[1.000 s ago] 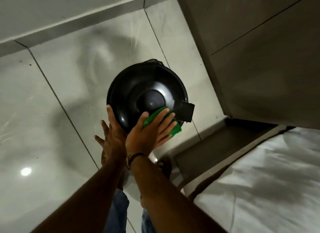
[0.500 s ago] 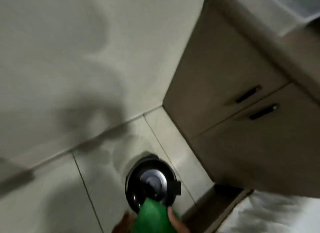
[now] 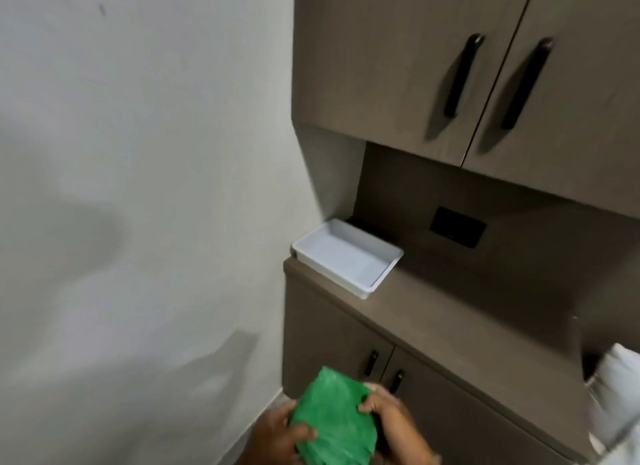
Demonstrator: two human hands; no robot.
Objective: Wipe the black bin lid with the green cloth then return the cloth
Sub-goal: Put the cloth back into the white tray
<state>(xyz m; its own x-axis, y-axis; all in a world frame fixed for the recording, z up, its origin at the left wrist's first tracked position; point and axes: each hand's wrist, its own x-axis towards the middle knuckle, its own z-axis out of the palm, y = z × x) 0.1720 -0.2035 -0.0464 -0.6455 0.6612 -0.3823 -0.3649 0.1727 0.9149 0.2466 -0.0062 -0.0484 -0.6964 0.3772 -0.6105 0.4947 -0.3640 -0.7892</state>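
The green cloth (image 3: 332, 419) is at the bottom centre of the head view, folded into a thick pad. Both hands hold it. My left hand (image 3: 278, 437) grips its left edge with the thumb on top. My right hand (image 3: 391, 419) grips its right edge. The black bin and its lid are out of view. A white shallow tray (image 3: 367, 284) sits on the brown counter above and beyond the cloth, with nothing in it.
The brown counter (image 3: 450, 326) runs right from the wall corner, with lower cabinet doors (image 3: 332, 347) beneath and upper cabinets (image 3: 398, 66) with black handles above. A black wall plate (image 3: 457, 227) is behind the tray. White fabric (image 3: 616, 395) shows at right. A plain wall (image 3: 138, 187) fills the left.
The view has swung up from the floor and bin to the counter. The cloth came off the lid and is now held in both hands in front of the cabinet.
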